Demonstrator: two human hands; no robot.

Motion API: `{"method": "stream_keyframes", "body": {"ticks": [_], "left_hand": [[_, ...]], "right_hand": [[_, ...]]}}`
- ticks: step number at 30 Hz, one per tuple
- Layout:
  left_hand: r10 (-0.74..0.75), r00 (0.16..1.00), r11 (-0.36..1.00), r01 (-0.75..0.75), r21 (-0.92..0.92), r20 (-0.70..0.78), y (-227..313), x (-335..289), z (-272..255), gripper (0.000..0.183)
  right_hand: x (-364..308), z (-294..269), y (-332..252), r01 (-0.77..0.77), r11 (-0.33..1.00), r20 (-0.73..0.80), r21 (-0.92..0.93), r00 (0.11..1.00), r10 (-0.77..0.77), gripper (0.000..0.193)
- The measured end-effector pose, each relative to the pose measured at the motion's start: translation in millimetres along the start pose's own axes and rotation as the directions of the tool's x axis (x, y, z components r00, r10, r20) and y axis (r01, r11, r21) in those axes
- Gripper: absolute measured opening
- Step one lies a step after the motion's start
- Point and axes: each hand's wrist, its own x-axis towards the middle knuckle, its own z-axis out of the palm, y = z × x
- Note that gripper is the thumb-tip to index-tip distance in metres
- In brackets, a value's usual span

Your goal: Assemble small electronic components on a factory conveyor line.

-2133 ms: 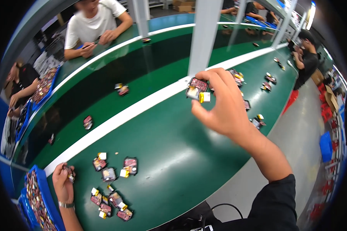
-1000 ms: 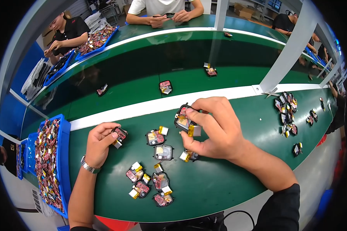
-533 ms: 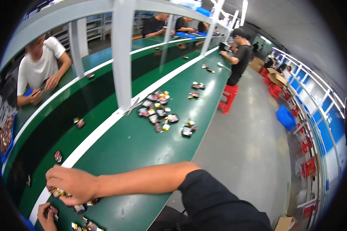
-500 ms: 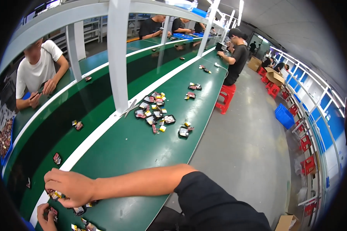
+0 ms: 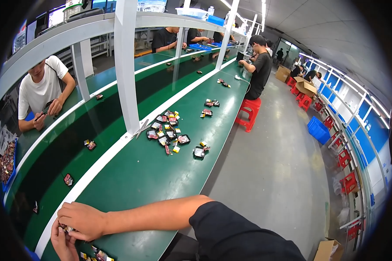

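My right hand (image 5: 83,221) reaches across to the lower left, its fingers closed over a small electronic part (image 5: 66,228) with pale and reddish bits. My left hand (image 5: 63,244) meets it from below, fingers pinched on the same part. The part is mostly hidden by the fingers. Just beside my hands, several loose small parts (image 5: 101,254) with black shells and yellow bits lie on the green bench (image 5: 161,187). Farther along the bench is a pile of similar black-shelled parts (image 5: 163,130), with one more part (image 5: 199,152) to its right.
A dark conveyor belt (image 5: 65,152) carrying scattered parts runs along the bench's left, past a white post (image 5: 127,69). A metal tool, perhaps tweezers (image 5: 142,128), lies at the post's foot. Co-workers sit across and ahead. A red stool (image 5: 249,114) and blue crate (image 5: 319,129) stand right.
My hands have come together: the left hand has risen to meet the right at the part. The right hand has moved slightly right and down. The view has shifted a little.
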Motion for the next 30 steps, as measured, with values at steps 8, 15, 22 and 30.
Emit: {"method": "stream_keyframes", "body": {"ticks": [8,15,22,30], "left_hand": [[-0.011,0.999,0.995,0.015,0.098,-0.045,-10.8,-1.4,7.4,0.039],[-0.033,0.968,0.996,0.010,-0.094,-0.249,13.9,-19.3,18.2,0.032],[0.021,1.000,1.000,-0.021,0.009,-0.009,-3.0,-0.6,31.0,0.037],[0.021,0.994,0.996,-0.011,0.085,-0.108,-4.0,-8.8,10.8,0.008]], "right_hand": [[-6.6,13.9,0.8,-0.056,0.937,0.049,-0.345,0.996,0.078,0.022],[7.2,24.5,-1.7,0.032,0.956,0.154,-0.292,0.988,0.014,0.020],[-5.3,-22.9,10.3,0.017,0.966,0.128,-0.259,0.992,0.017,0.025],[3.3,-3.6,12.5,0.030,0.999,0.061,-0.046,0.998,-0.027,0.016]]}}
